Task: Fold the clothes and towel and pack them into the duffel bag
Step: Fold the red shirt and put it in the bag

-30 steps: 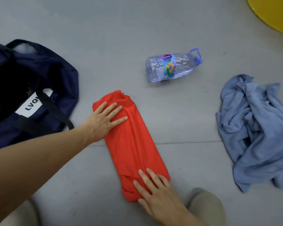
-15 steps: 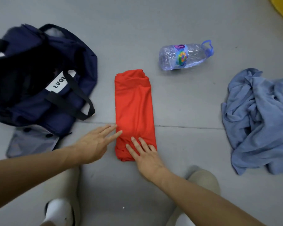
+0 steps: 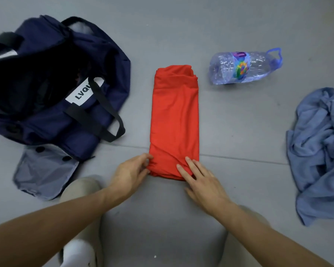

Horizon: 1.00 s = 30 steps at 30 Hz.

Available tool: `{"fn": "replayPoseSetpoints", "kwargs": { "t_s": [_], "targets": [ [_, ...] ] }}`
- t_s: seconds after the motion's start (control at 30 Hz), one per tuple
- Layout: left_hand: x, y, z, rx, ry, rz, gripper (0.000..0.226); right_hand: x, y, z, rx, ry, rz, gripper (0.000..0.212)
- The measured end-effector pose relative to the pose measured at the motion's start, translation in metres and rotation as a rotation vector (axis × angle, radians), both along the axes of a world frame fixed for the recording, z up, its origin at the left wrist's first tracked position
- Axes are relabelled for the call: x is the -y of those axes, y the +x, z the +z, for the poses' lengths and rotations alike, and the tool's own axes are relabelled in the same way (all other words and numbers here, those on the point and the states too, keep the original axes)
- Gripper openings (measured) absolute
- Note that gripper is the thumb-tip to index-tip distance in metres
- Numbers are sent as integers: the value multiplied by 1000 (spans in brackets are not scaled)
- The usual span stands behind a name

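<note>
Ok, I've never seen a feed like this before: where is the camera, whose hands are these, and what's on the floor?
No machine here: a person works with bare hands, and the one camera sits on their head, looking down at a grey floor. The left hand pinches the near corner of a folded red cloth; the right hand lies flat on its near edge. Left of it sits an open navy bag, with a grey cloth partly under it. A plastic bottle lies on its side beyond, and a crumpled blue cloth lies unfolded at right.
</note>
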State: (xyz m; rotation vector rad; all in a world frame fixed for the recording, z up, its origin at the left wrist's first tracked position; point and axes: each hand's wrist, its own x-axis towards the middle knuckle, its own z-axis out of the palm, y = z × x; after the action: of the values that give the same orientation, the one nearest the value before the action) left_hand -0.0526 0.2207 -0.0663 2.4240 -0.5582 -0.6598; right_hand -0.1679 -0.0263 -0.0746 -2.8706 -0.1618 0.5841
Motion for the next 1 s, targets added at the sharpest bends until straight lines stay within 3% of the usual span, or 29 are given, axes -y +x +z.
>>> {"fn": "replayPoseSetpoints", "kwargs": {
  "t_s": [0.1, 0.2, 0.3, 0.4, 0.5, 0.83, 1.0],
  "targets": [
    [-3, -3, 3, 35, 4, -10, 31, -3, -9, -7, 52, -44, 2, 77],
    [-15, -12, 4, 168, 85, -223, 23, -8, -6, -9, 116, -45, 4, 73],
    [-29, -15, 1, 343, 170, -513, 29, -4, -4, -6, 158, -8, 35, 75],
    [-25, -4, 0, 526, 158, -652, 43, 9, -2, -4, 180, 1, 101, 82],
    [-12, 5, -5, 506, 136, -733, 71, 14, -1, -8, 153, -4, 159, 80],
    [-3, 15, -16, 399, 135, -650, 81, 13, 20, -11, 237, 176, 33, 42],
    [-2, 12, -17, 487, 157, -653, 75, 6, 21, -5, 224, 235, -68, 31]
  ]
}}
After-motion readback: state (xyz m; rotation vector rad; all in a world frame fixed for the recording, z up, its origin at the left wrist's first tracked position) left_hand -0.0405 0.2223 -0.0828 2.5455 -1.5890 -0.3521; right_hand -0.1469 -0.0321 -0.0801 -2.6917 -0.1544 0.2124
